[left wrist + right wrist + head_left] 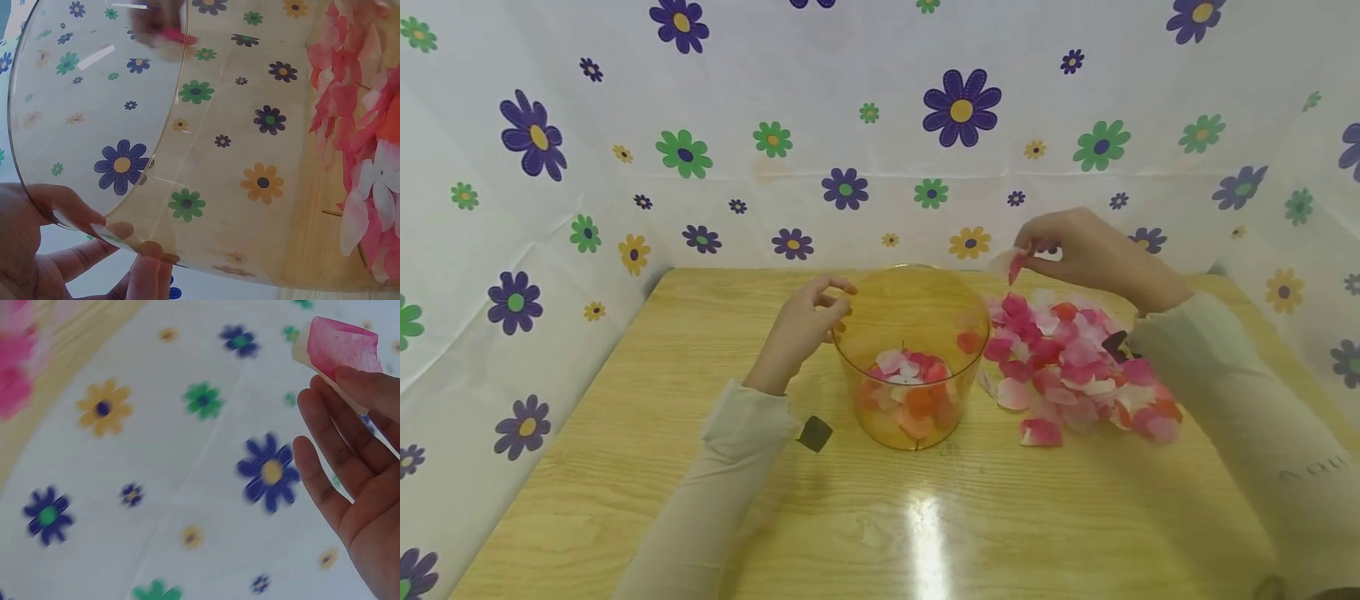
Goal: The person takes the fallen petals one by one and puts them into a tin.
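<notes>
A see-through amber plastic tub stands upright on the table, with pink, white and orange fabric petals at its bottom. My left hand holds the tub's rim on its left side; in the left wrist view the thumb and fingertips meet at the edge. Above the loose petals to the right, my right hand pinches pink-and-white petals between thumb and fingers. They hang higher than the tub's rim, to its right.
A heap of pink, red and white petals lies right of the tub on the wooden table. Behind and at both sides hangs a white cloth with printed flowers. A small dark square shows beside the left cuff.
</notes>
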Tool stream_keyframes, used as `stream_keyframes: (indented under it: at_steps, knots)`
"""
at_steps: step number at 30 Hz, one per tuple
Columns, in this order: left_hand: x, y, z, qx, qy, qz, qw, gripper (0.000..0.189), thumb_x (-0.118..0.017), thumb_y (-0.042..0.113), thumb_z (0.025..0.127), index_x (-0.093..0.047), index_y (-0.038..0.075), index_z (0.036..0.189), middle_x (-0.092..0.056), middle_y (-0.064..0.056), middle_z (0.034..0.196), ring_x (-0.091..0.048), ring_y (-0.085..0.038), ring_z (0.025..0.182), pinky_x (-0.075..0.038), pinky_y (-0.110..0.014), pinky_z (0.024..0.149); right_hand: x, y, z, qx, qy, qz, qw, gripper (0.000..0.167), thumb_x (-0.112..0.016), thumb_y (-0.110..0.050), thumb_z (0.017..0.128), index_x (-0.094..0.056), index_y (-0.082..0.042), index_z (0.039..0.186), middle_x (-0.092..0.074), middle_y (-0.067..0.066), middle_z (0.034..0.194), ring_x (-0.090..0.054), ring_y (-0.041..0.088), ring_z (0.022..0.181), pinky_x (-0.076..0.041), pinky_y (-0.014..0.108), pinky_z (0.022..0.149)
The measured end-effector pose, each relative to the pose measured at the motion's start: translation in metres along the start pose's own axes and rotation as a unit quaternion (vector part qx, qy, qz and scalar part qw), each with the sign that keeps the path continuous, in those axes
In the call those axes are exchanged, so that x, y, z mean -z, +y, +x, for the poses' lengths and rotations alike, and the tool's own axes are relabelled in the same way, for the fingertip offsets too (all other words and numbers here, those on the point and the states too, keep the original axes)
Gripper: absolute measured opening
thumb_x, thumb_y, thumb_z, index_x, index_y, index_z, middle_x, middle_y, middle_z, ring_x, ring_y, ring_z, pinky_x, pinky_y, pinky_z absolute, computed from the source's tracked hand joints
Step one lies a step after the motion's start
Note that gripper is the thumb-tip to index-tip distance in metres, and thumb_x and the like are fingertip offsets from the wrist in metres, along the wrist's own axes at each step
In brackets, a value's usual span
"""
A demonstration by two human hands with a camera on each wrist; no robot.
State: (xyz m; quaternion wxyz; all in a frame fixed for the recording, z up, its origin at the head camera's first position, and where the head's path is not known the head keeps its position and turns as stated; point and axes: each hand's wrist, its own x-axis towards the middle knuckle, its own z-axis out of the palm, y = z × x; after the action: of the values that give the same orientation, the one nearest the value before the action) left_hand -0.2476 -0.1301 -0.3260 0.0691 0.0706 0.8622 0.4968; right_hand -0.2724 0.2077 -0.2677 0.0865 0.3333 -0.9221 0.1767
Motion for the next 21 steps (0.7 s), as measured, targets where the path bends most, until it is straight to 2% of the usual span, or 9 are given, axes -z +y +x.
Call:
stream_keyframes:
  at_steps: [2,5,9,15,21]
  knots:
    - [0.000,0.000,0.000,0.000,0.000,-0.001,1.0000,0.031,-0.046,0.021,0.095,-0.053,0.013,0.124,-0.060,-0.018,0.115,-0.060,-0.033,0.094,-0.052,-0.033,0.076,0.001,-0.016,0.010,0.026,-0.002,0.007,0.9996,0.015,-0.070,-0.002,0.080,-0.068,-0.006,0.094,-0.070,0.007,0.093,-0.066,0.022,0.089,-0.054,0.041,0.081]
    - [0.001,0.000,0.000,0.000,0.002,-0.002,1.0000,0.030,-0.046,0.021,0.095,-0.053,0.014,0.123,-0.060,-0.017,0.114,-0.059,-0.033,0.093,-0.053,-0.033,0.076,-0.004,-0.036,0.022,0.061,-0.026,0.017,0.9977,0.016,-0.069,-0.003,0.081,-0.067,-0.007,0.097,-0.070,0.006,0.095,-0.065,0.020,0.090,-0.054,0.038,0.082]
    - [0.001,0.000,0.000,-0.001,0.001,-0.004,1.0000,0.030,-0.046,0.020,0.095,-0.053,0.013,0.123,-0.060,-0.018,0.115,-0.059,-0.033,0.094,-0.053,-0.034,0.077,-0.014,-0.050,0.031,0.086,-0.062,0.027,0.9940,0.019,-0.068,-0.002,0.082,-0.067,-0.006,0.100,-0.070,0.007,0.097,-0.064,0.020,0.090,-0.053,0.039,0.084]
    - [-0.001,0.000,0.001,-0.001,-0.001,-0.008,1.0000,0.031,-0.046,0.020,0.095,-0.052,0.011,0.124,-0.059,-0.021,0.117,-0.059,-0.035,0.095,-0.053,-0.032,0.076,-0.018,-0.047,0.026,0.063,-0.076,0.023,0.9948,0.023,-0.069,-0.001,0.081,-0.067,-0.007,0.104,-0.070,0.007,0.100,-0.064,0.020,0.092,-0.054,0.039,0.084]
    - [-0.001,0.000,0.001,0.005,-0.002,-0.007,1.0000,0.030,-0.045,0.020,0.095,-0.052,0.013,0.124,-0.059,-0.020,0.118,-0.059,-0.036,0.097,-0.052,-0.033,0.076,-0.009,-0.025,0.007,0.020,-0.064,0.010,0.9977,0.024,-0.070,-0.002,0.080,-0.067,-0.008,0.104,-0.070,0.006,0.100,-0.064,0.020,0.092,-0.054,0.040,0.084]
